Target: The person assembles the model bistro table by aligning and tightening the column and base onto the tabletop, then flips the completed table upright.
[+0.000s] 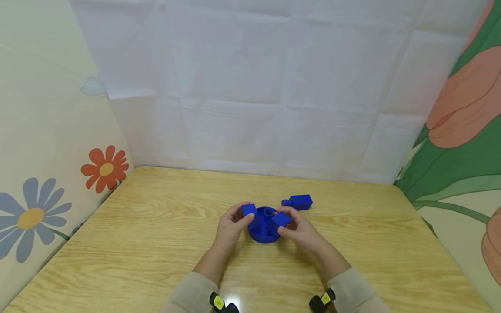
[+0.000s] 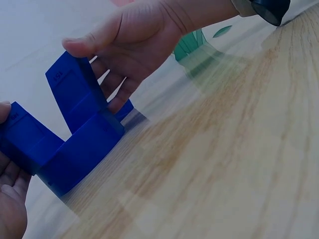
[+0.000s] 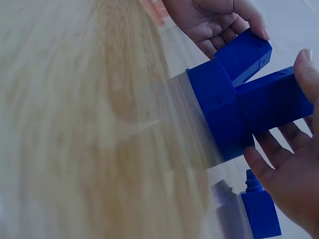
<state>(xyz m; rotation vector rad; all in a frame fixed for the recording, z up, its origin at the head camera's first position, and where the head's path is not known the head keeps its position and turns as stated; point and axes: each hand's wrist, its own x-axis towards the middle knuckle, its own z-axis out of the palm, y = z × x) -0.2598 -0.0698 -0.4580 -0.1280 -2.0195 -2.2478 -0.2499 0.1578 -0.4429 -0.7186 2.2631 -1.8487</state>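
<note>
A round blue base point(image 1: 265, 238) stands on the table with a raised, hollow ring point(image 1: 268, 212) inside it. Two square blue blocks stick up out of it, leaning apart; their lower ends are hidden by the rim. My left hand point(image 1: 230, 226) grips the left block point(image 1: 249, 210) between thumb and fingers. On the other side, my right hand point(image 1: 302, 230) holds the right block point(image 1: 281, 219), thumb on its near side. Raised marks show on the right block point(image 2: 75, 94) in the left wrist view. Fingertips of the right hand point(image 3: 294, 191) touch or nearly touch the base's wall point(image 3: 214, 109).
Behind the right hand, a blue bottle-shaped piece point(image 1: 300, 202) with a threaded neck lies on its side, neck pointing left. The wood-grain table point(image 1: 156, 208) ends at a white cloth point(image 1: 235, 87) at the back, with flower-patterned cloths on both sides.
</note>
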